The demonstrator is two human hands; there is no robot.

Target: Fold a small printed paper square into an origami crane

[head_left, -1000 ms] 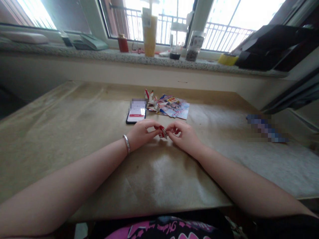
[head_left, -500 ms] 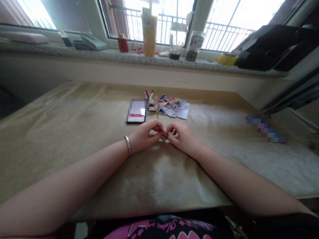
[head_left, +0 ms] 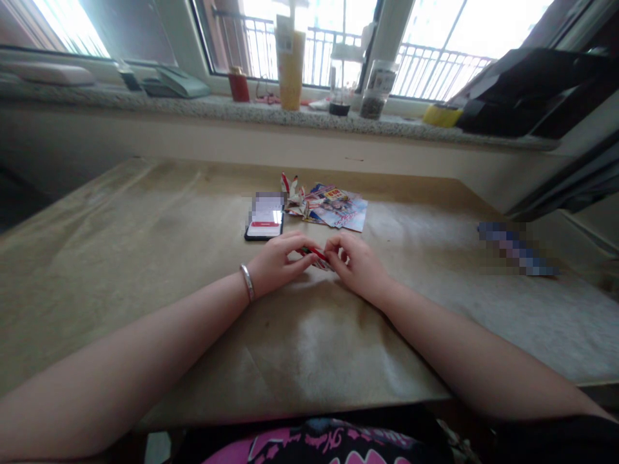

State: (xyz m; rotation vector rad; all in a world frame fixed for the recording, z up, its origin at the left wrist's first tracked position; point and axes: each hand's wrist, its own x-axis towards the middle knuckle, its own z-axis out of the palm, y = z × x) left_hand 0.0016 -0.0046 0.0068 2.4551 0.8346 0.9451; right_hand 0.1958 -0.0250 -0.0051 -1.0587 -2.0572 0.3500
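Note:
Between my two hands is a small piece of folded paper (head_left: 320, 259), red and white with a bit of green. My left hand (head_left: 280, 258), with a silver bangle at the wrist, pinches its left part between thumb and fingers. The fingertips of my right hand (head_left: 355, 261) are closed on its right end. Just beyond my left hand lies a phone (head_left: 264, 222) with its screen lit. Folded paper shapes (head_left: 294, 196) in white and red stand beside it, touching a pile of printed paper sheets (head_left: 345, 212).
A brownish cover lies over the table (head_left: 193, 335). Toward its right side is a blurred blue item (head_left: 515, 250). On the stone windowsill (head_left: 193, 106) stand a tall yellow container (head_left: 291, 71), a red container (head_left: 238, 85), a clear jar (head_left: 377, 90) and a black bag-like object (head_left: 527, 93).
The folded paper now shows more of its length between my hands. My left fingers have straightened somewhat along it, and my right hand has shifted slightly to the right.

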